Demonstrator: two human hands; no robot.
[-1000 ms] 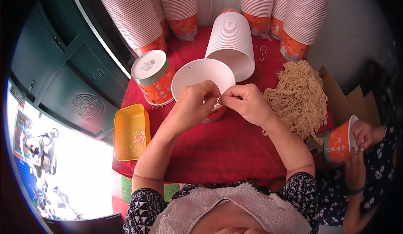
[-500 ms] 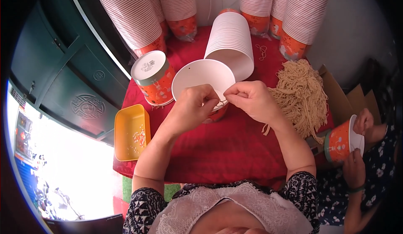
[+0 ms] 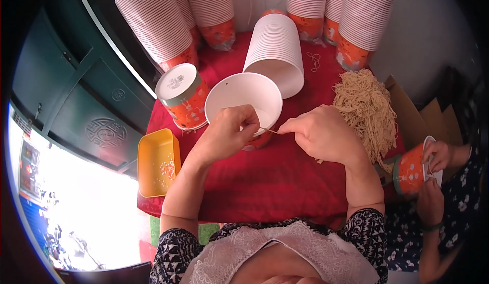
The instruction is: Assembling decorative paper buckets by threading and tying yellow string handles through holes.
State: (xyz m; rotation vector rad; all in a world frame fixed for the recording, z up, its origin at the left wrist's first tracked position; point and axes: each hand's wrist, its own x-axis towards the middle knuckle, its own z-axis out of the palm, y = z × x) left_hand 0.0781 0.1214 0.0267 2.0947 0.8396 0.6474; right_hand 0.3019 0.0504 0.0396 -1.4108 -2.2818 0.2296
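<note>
An orange paper bucket with a white inside (image 3: 243, 91) stands upright in front of me, its mouth tipped slightly my way. At its near rim my left hand (image 3: 225, 132) pinches a thin tan string (image 3: 270, 130). My right hand (image 3: 328, 133), to the right of the rim, grips the same string between thumb and forefinger, and the short length between the hands looks taut. How the string meets the rim is hidden behind my left fingers. A heap of loose tan strings (image 3: 364, 118) lies just beyond my right hand.
A yellow tray (image 3: 144, 164) with small beads sits left. Behind it an upside-down orange bucket (image 3: 186, 103) stands. A nested stack (image 3: 275, 39) lies on its side on the red cloth (image 3: 254, 192); tall stacks (image 3: 153, 21) line the back. At right, another person's hands (image 3: 439, 156) work on a bucket (image 3: 409, 171).
My right hand has moved away from the rim, to the right and slightly nearer, drawing the string out. My left hand stays near the rim. The other person's upper hand has shifted down.
</note>
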